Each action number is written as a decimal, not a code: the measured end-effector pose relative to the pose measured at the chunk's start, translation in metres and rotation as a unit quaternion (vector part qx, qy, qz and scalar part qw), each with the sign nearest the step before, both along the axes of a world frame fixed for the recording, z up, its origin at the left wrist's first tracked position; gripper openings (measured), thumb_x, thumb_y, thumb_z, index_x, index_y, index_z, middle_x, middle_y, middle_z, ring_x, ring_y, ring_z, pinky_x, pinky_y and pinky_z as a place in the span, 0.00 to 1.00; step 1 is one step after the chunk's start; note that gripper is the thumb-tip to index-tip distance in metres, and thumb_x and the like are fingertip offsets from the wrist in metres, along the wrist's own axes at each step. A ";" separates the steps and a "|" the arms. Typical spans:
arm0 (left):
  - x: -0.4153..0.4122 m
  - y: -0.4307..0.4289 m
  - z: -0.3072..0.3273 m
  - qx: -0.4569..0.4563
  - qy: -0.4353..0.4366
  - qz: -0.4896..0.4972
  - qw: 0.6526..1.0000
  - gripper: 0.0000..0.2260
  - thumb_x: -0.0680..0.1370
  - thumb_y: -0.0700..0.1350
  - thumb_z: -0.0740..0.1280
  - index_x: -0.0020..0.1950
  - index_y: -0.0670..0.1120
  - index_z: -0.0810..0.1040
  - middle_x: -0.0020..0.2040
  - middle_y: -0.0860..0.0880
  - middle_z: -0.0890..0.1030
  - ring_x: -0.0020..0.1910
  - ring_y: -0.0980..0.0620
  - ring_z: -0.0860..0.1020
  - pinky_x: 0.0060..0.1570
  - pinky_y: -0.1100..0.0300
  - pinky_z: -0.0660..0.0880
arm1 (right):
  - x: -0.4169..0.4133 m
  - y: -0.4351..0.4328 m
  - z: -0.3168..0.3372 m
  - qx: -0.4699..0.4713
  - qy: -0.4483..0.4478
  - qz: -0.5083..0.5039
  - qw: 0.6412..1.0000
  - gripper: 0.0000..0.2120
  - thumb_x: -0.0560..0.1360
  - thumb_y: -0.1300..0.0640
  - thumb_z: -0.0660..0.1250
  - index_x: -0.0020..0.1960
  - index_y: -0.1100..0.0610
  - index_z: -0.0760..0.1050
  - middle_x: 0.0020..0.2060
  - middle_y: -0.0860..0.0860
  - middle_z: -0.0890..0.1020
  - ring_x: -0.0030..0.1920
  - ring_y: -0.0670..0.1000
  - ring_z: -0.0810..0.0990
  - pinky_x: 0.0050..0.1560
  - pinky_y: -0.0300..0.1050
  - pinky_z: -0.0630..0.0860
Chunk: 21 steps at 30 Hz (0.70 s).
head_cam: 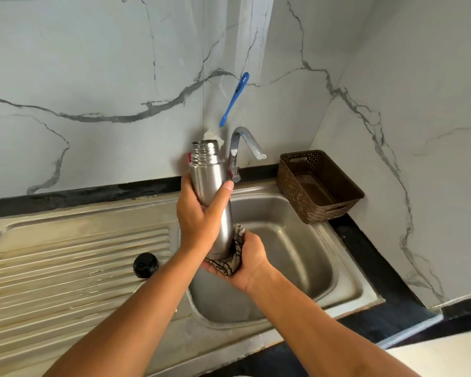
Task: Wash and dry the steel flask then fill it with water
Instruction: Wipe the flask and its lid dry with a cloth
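Observation:
The steel flask (210, 180) stands nearly upright over the sink basin (297, 240), its threaded mouth uncapped at the top. My left hand (199, 221) grips its middle, thumb on the right side. My right hand (245, 265) holds a patterned cloth (229, 263) wrapped round the flask's bottom end. The flask's black cap (145, 264) lies on the ribbed draining board (65, 268). The tap (245, 144) stands just behind the flask; no water runs from it.
A brown perforated basket (318, 186) sits on the black counter right of the tap. A blue brush handle (234, 99) hangs on the marble wall above. A small red thing (188, 157) peeks out behind the flask's neck.

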State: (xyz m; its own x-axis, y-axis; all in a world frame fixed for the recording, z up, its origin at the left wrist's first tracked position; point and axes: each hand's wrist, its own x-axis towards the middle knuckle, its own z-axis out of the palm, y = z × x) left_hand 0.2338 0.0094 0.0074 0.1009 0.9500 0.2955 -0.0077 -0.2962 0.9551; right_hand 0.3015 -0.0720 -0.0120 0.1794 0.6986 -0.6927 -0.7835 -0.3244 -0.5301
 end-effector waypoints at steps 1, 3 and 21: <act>-0.004 0.004 -0.004 0.042 0.037 -0.009 0.998 0.24 0.73 0.59 0.77 0.64 0.56 0.74 0.52 0.56 0.82 0.49 0.57 0.81 0.47 0.60 0.78 | -0.003 0.002 -0.001 -0.013 -0.008 0.018 1.000 0.25 0.85 0.47 0.52 0.64 0.60 0.82 0.56 0.61 0.87 0.55 0.63 0.87 0.60 0.65 0.81; -0.014 0.018 -0.009 0.087 0.094 -0.014 0.992 0.29 0.72 0.61 0.77 0.68 0.54 0.72 0.56 0.55 0.81 0.52 0.57 0.80 0.50 0.59 0.79 | -0.006 0.004 -0.007 -0.032 -0.018 0.050 0.998 0.25 0.85 0.47 0.51 0.65 0.60 0.81 0.55 0.62 0.87 0.54 0.63 0.87 0.52 0.60 0.85; -0.122 0.094 -0.056 -0.040 0.175 0.075 0.981 0.38 0.68 0.54 0.83 0.72 0.52 0.68 0.58 0.56 0.80 0.56 0.53 0.80 0.58 0.55 0.77 | 0.000 0.010 -0.024 -0.013 -0.074 0.049 0.996 0.21 0.86 0.51 0.53 0.63 0.59 0.81 0.55 0.62 0.87 0.49 0.62 0.88 0.57 0.67 0.81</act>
